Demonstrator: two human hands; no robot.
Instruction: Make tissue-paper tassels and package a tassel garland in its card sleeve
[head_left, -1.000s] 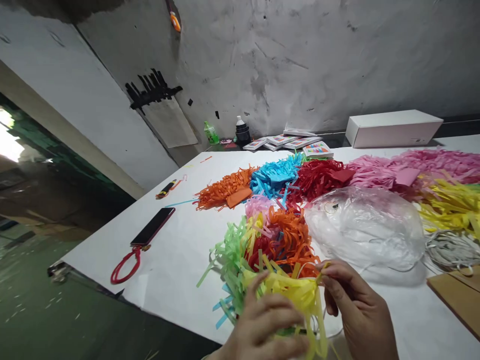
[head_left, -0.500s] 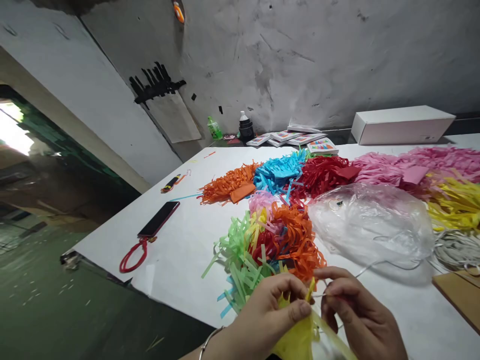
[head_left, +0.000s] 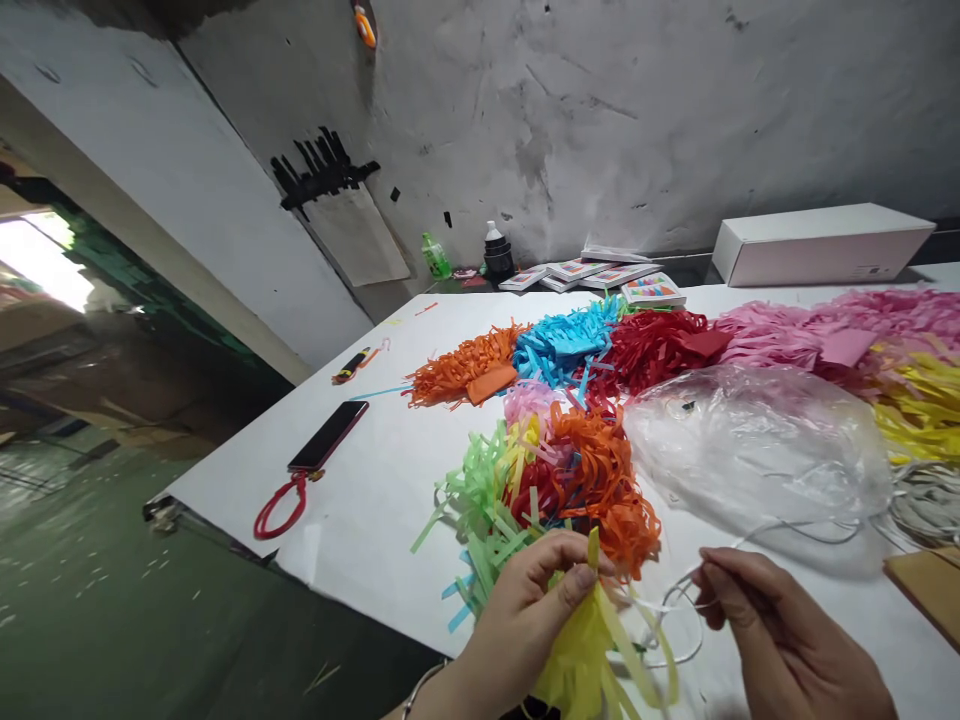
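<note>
Left hand (head_left: pixel 536 600) pinches top of yellow paper tassel (head_left: pixel 592 650) at near edge of white surface (head_left: pixel 375 480). Right hand (head_left: pixel 780 630) closed on thin white string (head_left: pixel 675 600) beside it. Mixed tassel bunch (head_left: pixel 555 480) just behind; clear plastic bag (head_left: pixel 757 440) to its right; phone (head_left: pixel 328 437) at left.

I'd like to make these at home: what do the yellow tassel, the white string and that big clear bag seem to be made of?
Yellow tassel: thin matte paper, probably tissue; it is cut in flat, limp strips.
White string: looks like thin smooth cord, perhaps elastic; too fine to tell.
Clear bag: thin glossy plastic film, wrinkled and see-through.
</note>
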